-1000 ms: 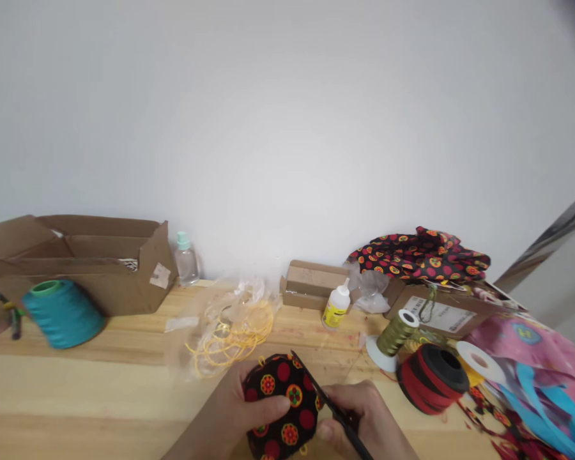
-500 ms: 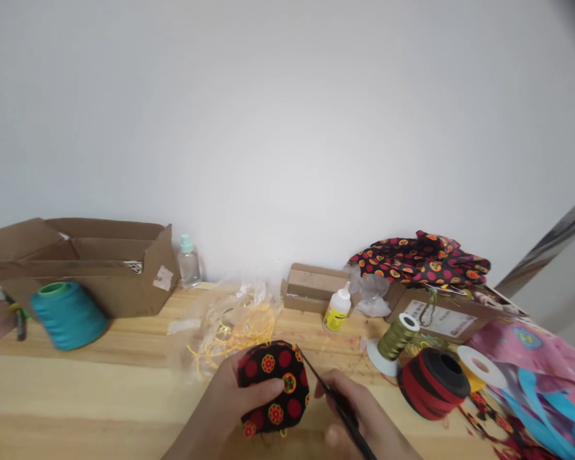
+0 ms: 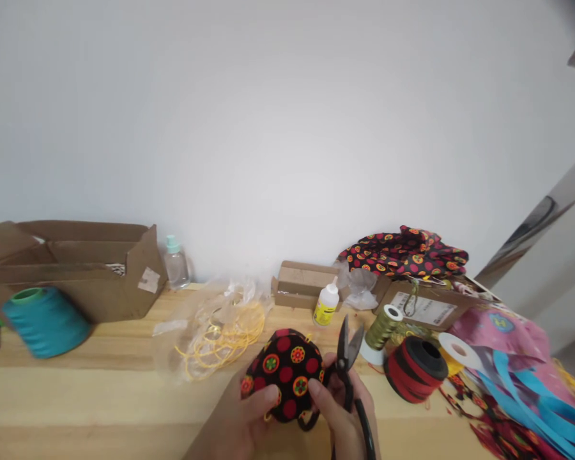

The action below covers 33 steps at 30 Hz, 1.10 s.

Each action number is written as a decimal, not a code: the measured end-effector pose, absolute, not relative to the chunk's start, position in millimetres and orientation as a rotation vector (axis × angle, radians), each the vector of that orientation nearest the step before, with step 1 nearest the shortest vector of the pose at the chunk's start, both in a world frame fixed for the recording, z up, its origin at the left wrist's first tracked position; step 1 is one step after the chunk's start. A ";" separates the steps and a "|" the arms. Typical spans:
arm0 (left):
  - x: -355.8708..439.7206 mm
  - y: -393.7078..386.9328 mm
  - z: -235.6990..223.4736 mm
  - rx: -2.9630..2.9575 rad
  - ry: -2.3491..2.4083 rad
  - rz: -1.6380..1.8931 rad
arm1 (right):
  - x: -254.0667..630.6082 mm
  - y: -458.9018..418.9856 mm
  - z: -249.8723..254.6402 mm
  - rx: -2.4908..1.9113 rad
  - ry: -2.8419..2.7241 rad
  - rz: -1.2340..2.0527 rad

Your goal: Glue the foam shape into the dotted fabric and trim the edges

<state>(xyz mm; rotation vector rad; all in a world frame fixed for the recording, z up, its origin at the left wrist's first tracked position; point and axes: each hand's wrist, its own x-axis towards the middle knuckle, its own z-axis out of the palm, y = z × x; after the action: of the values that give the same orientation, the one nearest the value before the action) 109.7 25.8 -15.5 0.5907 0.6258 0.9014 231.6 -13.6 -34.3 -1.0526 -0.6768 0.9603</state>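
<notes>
A rounded black fabric piece with red dots and orange flowers (image 3: 287, 374) is held low in the middle of the view, small yellow loops showing at its edge. My left hand (image 3: 239, 415) grips its left side, thumb on top. At its right edge, the thumb of my right hand (image 3: 345, 415) presses on the fabric. That same hand also holds black-handled scissors (image 3: 345, 358), blades pointing up and slightly parted. A clear plastic bag (image 3: 172, 345) with tangled yellow cord (image 3: 230, 342) lies just beyond the fabric.
Along the wall stand a long cardboard box (image 3: 119, 300), a clear bottle (image 3: 176, 265), a small box (image 3: 299, 284) and a white glue bottle (image 3: 326, 305). A teal thread cone (image 3: 50, 326) is at left. Right are an olive spool (image 3: 383, 329), a red-black roll (image 3: 414, 374) and blue ribbon (image 3: 541, 409).
The fabric piece has turned in my hands. My right hand has moved in to touch its edge, and the scissors have swung upright with their blades parted. The view has shifted slightly right.
</notes>
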 end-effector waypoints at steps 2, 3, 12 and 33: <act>115.9 20.4 -16.7 0.553 0.561 0.915 | 228.5 -13.3 -36.5 -1.029 -0.631 0.953; 118.9 18.4 -17.3 0.548 0.553 0.916 | 226.9 -13.4 -37.1 -1.027 -0.629 0.942; 117.7 24.9 -3.9 0.349 0.888 1.147 | 231.3 -14.2 -38.5 -1.068 -0.993 0.894; 116.0 24.7 -16.6 0.199 0.845 1.074 | 230.7 -13.2 -28.9 -1.214 -1.308 0.939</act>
<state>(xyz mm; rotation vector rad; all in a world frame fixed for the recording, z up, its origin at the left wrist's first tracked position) 116.0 24.7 -16.6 0.1995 0.8448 1.0737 230.7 -13.2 -28.9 -1.2137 -1.3077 0.9390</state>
